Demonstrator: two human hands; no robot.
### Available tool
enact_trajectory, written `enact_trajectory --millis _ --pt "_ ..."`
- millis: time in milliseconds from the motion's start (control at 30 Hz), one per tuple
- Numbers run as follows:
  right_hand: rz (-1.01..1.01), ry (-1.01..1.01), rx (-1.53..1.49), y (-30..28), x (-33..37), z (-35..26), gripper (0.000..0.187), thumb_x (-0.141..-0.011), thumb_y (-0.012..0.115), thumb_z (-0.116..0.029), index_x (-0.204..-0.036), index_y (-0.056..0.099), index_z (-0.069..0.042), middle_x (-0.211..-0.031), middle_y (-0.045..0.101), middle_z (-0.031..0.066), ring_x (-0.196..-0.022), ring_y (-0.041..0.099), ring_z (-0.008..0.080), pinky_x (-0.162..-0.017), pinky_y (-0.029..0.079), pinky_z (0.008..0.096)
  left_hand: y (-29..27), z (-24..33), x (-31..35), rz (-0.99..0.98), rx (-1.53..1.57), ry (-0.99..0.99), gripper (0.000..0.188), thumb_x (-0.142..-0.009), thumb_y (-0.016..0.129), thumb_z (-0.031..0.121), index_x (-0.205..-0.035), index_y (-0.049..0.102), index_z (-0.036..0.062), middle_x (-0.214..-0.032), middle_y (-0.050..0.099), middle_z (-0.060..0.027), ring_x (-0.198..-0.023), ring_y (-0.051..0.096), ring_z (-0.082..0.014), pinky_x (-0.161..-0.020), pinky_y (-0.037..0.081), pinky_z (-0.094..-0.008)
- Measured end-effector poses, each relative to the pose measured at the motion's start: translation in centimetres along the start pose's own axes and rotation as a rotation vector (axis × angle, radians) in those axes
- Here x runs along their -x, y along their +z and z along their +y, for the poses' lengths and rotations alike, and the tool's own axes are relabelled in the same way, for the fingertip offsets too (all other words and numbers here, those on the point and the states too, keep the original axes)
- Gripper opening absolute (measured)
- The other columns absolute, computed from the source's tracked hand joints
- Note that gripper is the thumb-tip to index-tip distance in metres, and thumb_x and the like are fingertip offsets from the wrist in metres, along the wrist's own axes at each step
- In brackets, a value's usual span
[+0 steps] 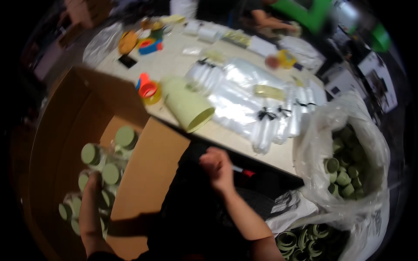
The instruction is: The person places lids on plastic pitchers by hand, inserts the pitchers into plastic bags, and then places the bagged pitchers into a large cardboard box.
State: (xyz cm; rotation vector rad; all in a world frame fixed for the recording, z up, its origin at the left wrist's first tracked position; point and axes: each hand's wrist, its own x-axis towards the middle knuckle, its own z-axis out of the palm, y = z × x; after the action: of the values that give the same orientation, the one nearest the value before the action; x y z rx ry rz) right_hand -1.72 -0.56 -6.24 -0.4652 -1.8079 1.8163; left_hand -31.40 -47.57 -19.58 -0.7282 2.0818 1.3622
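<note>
My left arm reaches down into a large cardboard box [137,158] at the left. Inside it several pale green round-ended containers [112,174], some in clear plastic, stand close together. Among them is my left hand [93,179], touching or very near one; its fingers are hidden, so I cannot tell whether it grips anything. In front of my body, near the table's front edge, I hold my right hand [217,167] in the air. Its fingers are curled in, and nothing shows in them.
On the table [278,158] lie a pale green tub [189,106] on its side, bundles of clear plastic bags [237,102] and a tape roll [149,92]. At the right, a plastic-lined sack [313,143] holds green caps; green rings [287,240] lie below it. Another person's arm [270,21] shows across the table.
</note>
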Motion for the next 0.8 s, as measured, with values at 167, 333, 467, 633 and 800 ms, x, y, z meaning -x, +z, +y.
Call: enact_trajectory --millis 167,333,467,633,800 --pt "0.264 0.357 -0.307 5.8 -9.1 -1.0 0.051 -0.097 0.065 -0.028 -0.134 0.045 0.001 -0.120 0.060 0.0119 -0.107 0.061 0.0182 -0.093 0.048 0.0333 -8.5 -4.0 -1.4 -0.101 -1.179 0.627 0.020 -0.079 0.066 0.019 -0.081 0.066 -0.0007 -0.073 0.065 -0.0151 -0.067 0.063 -0.0331 -0.066 0.051 -0.0463" --pt "0.217 0.452 -0.542 5.7 -16.7 0.7 0.037 -0.102 0.055 -0.024 -0.129 0.053 0.002 -0.115 0.062 0.0109 -0.106 0.061 0.0178 -0.092 0.049 0.0318 0.5 1.2 13.2 0.491 -0.650 0.872 0.033 -0.085 0.060 0.001 -0.118 0.058 -0.0023 -0.112 0.061 -0.0210 -0.107 0.060 -0.0385 -0.096 0.046 -0.0439" --pt "0.054 0.114 -0.842 1.8 -10.2 -1.5 0.029 -0.105 0.043 -0.011 -0.127 0.055 0.003 -0.115 0.064 0.0090 -0.104 0.061 0.0169 -0.091 0.050 0.0292 9.6 4.0 20.2 0.246 -0.304 1.091 0.032 -0.090 0.056 0.003 -0.122 0.054 -0.0019 -0.117 0.056 -0.0147 -0.109 0.056 -0.0294 -0.100 0.042 -0.0406" --pt "0.128 0.050 -0.306 -9.6 -3.8 1.9 0.012 -0.098 0.052 -0.008 -0.103 0.062 -0.002 -0.097 0.061 0.0030 -0.085 0.054 0.0073 -0.077 0.046 0.0224 27.0 9.3 29.5 -0.392 0.042 1.248 0.028 -0.097 0.053 0.011 -0.122 0.055 -0.0016 -0.121 0.058 -0.0113 -0.113 0.055 -0.0210 -0.106 0.039 -0.0372" --pt "0.134 0.197 -0.034 -16.6 2.8 -5.8 0.023 -0.086 0.073 -0.014 -0.104 0.063 -0.005 -0.088 0.063 -0.0012 -0.081 0.059 0.0039 -0.074 0.048 0.0210 33.0 8.2 33.4 -1.397 -0.400 0.838 0.013 -0.097 0.057 0.012 -0.100 0.063 0.0002 -0.087 0.059 -0.0003 -0.083 0.053 -0.0082 -0.075 0.044 -0.0262"
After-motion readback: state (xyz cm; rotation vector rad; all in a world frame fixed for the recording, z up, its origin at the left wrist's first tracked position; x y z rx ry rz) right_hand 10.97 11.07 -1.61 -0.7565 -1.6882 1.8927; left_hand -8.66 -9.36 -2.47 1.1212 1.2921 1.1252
